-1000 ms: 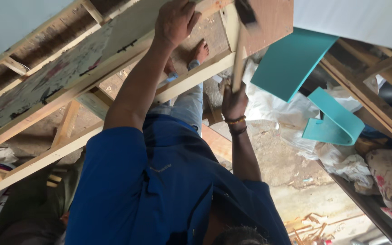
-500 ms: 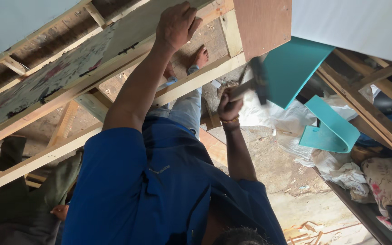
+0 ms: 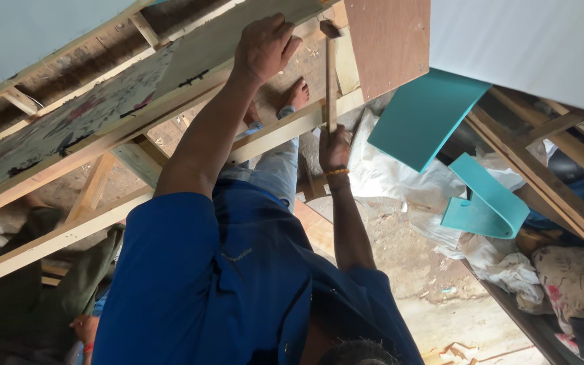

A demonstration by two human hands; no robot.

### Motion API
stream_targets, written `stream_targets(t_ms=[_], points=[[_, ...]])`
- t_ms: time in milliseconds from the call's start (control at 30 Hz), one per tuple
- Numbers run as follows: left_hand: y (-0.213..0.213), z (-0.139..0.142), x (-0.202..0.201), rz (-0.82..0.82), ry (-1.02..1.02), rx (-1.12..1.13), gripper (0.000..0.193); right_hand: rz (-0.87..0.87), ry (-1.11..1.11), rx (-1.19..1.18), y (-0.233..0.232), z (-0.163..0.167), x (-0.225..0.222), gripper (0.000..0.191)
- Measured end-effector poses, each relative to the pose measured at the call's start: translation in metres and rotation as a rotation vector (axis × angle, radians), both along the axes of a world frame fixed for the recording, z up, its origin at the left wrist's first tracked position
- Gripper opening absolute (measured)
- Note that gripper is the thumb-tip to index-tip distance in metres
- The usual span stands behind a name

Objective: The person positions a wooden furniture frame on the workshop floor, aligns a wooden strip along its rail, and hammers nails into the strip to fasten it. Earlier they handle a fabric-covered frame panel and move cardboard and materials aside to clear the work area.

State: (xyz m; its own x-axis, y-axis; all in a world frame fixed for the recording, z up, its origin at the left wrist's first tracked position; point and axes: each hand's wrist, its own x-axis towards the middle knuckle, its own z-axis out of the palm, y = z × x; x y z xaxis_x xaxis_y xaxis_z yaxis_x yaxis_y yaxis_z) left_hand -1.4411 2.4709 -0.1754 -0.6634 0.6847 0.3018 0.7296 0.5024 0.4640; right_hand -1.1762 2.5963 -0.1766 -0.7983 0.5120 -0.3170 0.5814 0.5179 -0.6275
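Wooden-handled hammer (image 3: 330,81) with a dark metal head: my right hand (image 3: 334,145) has its fingers wrapped tight round the low end of the shaft. Half a second ago the head hung out to the right, in front of the teal sheet. Now the shaft stands nearly upright, with the head up against the pale timber frame rail (image 3: 170,101), just left of the brown plywood panel (image 3: 388,44). I judge that as a blow landing, or about to, at the joint where rail and panel meet. My left hand (image 3: 265,44) has hardly shifted. It sits on top of the same rail with its fingers curled and pressed together over the edge, steadying it just left of the hammer head.

Open room is narrow. The panel's left edge runs close beside the hammer's path, and my left knuckles are near on the other side, so the swing has only a slim lane between them. Below, my bare feet (image 3: 297,93) stand on the ground between the frame's rails. To the right, a flat teal foam sheet (image 3: 420,118) and a curled teal strip (image 3: 484,203) lie over crumpled white sacking (image 3: 386,176), with more slanting timber battens (image 3: 549,182) beyond. Another person's hand (image 3: 86,329) shows low on the left, well apart from mine.
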Motion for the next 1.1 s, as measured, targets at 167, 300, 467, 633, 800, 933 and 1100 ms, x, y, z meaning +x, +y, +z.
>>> stream_targets(t_ms=[167,300,467,633,800,933,1100], points=[[0.001,-0.001,-0.001,-0.009,-0.014,0.011,0.028,-0.066,0.279,0.035,-0.006,0.000,0.011,0.022],[0.001,-0.003,0.000,-0.005,0.004,0.028,0.026,-0.059,0.309,0.104,-0.012,0.000,0.018,0.028],[0.000,-0.005,0.002,0.007,-0.022,0.006,0.026,-0.134,0.314,-0.009,-0.009,-0.008,0.007,0.024],[0.000,-0.008,0.000,0.003,0.008,-0.006,0.027,-0.037,-0.052,-0.006,-0.011,-0.008,0.000,0.028],[-0.002,-0.010,0.002,0.002,-0.056,-0.020,0.027,-0.188,0.343,-0.032,-0.014,-0.006,0.005,0.030],[-0.002,-0.010,0.002,0.011,-0.016,-0.010,0.028,-0.044,0.241,0.094,-0.008,-0.011,0.002,0.022],[-0.002,-0.011,0.002,0.014,-0.025,-0.011,0.027,-0.161,0.107,0.007,-0.009,-0.012,0.002,0.022]])
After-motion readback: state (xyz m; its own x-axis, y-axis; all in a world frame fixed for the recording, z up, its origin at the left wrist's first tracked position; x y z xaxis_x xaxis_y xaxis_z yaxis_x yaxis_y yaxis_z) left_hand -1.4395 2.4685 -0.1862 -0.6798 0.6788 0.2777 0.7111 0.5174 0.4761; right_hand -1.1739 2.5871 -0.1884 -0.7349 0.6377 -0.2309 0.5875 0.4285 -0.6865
